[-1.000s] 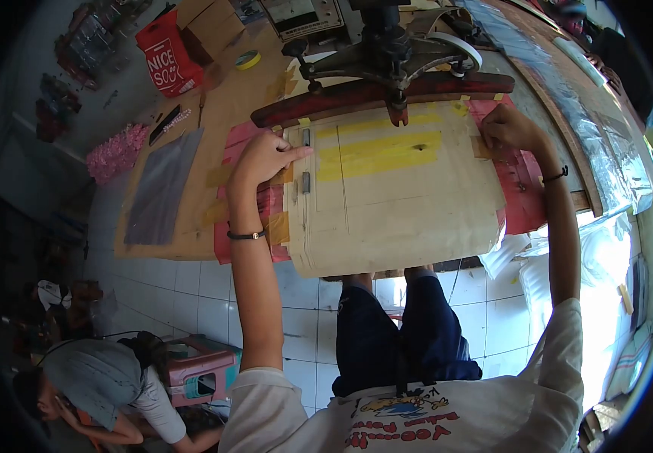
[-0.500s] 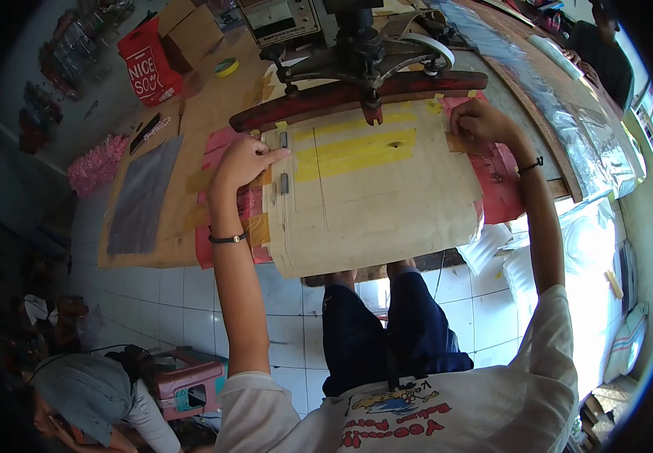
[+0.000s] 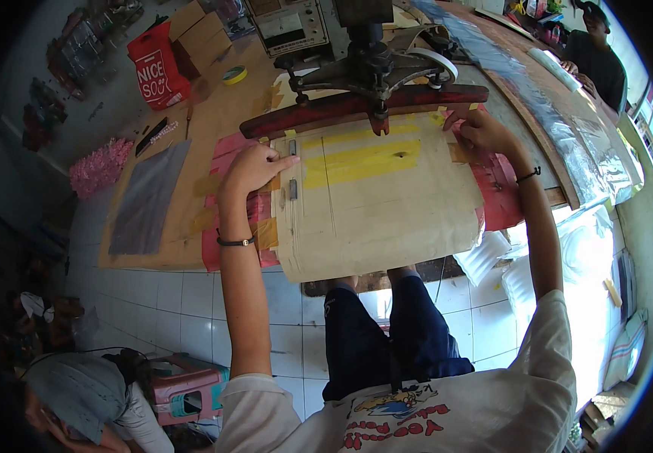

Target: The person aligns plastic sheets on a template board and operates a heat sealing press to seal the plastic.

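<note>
A cream board (image 3: pixel 394 219) with yellow tape strips (image 3: pixel 364 162) lies over red sheeting (image 3: pixel 496 189) at the table's front. My left hand (image 3: pixel 257 167) rests at the board's left edge, fingers curled and thumb on the board beside a small metal piece (image 3: pixel 293 189); what it may pinch is hidden. At the upper right corner is my right hand (image 3: pixel 477 130), its fingers bent over the board's edge and the red sheeting, with some fingers apart. Just beyond both hands, a dark red curved bar (image 3: pixel 311 113) hangs from the black press head (image 3: pixel 375 64).
A grey sheet (image 3: pixel 149 198), a red bag (image 3: pixel 156 68), a yellow tape roll (image 3: pixel 234 75) and a control box (image 3: pixel 288 30) are on the table. One person (image 3: pixel 598 60) is at the far right, another (image 3: pixel 77 389) low at the left.
The view has shifted slightly. My right hand's fingers have loosened from a closed fist at the board's upper right corner. My left hand stays at the left edge.
</note>
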Action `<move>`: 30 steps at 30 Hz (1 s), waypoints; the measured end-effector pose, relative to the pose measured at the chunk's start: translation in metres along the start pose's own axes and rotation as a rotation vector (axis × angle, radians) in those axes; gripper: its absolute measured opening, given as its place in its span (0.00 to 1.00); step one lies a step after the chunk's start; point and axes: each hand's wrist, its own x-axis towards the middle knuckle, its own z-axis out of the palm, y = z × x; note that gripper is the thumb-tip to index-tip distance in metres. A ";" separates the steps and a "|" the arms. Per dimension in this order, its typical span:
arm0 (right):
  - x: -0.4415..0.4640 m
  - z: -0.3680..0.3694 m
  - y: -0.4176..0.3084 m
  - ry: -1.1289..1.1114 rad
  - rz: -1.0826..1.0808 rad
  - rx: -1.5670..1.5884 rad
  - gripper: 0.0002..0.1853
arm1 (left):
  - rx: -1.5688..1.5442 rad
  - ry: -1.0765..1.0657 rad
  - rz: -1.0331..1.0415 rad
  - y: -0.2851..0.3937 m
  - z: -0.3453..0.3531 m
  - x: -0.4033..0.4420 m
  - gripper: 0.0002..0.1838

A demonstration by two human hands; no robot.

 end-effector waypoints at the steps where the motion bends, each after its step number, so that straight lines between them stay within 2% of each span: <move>1: 0.000 -0.001 0.000 -0.010 -0.007 -0.029 0.16 | 0.001 0.003 -0.002 0.000 0.001 0.000 0.35; 8: 0.000 -0.003 0.003 -0.036 -0.029 -0.111 0.19 | 0.028 -0.013 -0.016 0.006 -0.002 -0.002 0.36; 15: -0.003 -0.002 -0.009 -0.052 0.040 -0.112 0.18 | 0.042 -0.025 -0.035 0.013 -0.004 -0.005 0.37; 19: 0.003 0.002 0.003 0.035 -0.098 -0.176 0.16 | 0.133 -0.043 0.005 0.012 -0.002 -0.001 0.32; 21: 0.001 0.007 -0.004 0.079 -0.098 -0.232 0.16 | 0.031 0.052 0.116 0.017 0.001 -0.003 0.26; 24: -0.001 0.009 -0.006 0.059 -0.279 -0.373 0.18 | -0.034 0.113 0.186 0.026 0.004 -0.007 0.19; 28: 0.000 0.014 -0.016 0.027 -0.340 -0.631 0.21 | -0.066 0.157 0.244 0.014 0.019 -0.002 0.20; 30: 0.003 0.021 -0.015 0.047 -0.434 -0.665 0.23 | -0.043 0.072 0.162 0.018 0.015 -0.001 0.21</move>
